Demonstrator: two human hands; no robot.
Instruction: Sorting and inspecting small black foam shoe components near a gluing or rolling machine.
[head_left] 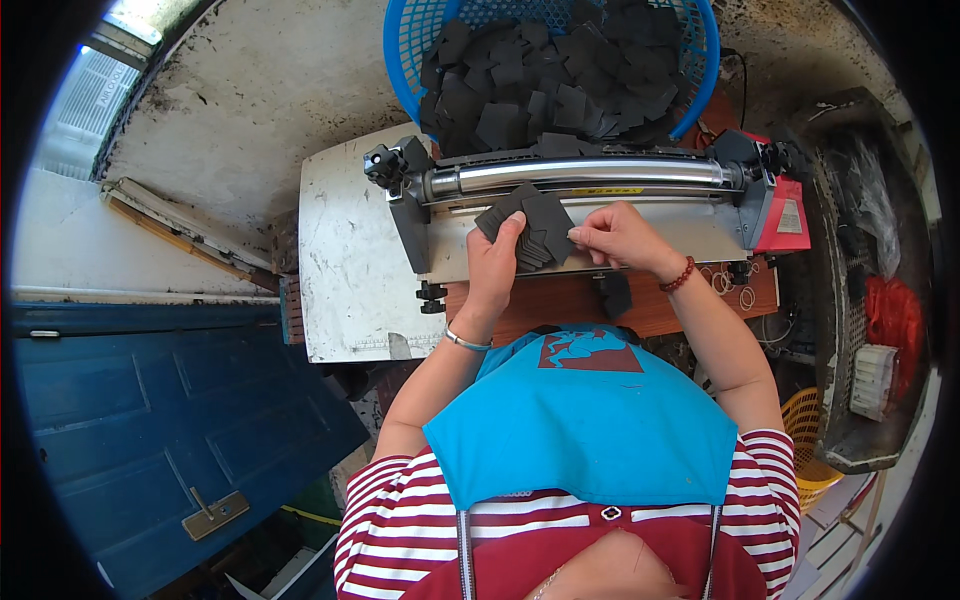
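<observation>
the left hand (497, 255) holds a fanned-out bunch of black cards (548, 222), with its thumb pressed on top. the right hand (622, 237) is at the right edge of the bunch, with its thumb and finger close together. i cannot tell if they pinch a card. the bunch is over the metal plate (690, 225) of a machine, just in front of its long shiny roller (580, 177). behind the roller is a big blue basket (402, 60) with a heap of black pieces (540, 80) in it. the machine has a red box (785, 215) at its right end. near it, some thin rings (747, 298) lie on the brown table (500, 318). a white board (350, 250) is on the left.
</observation>
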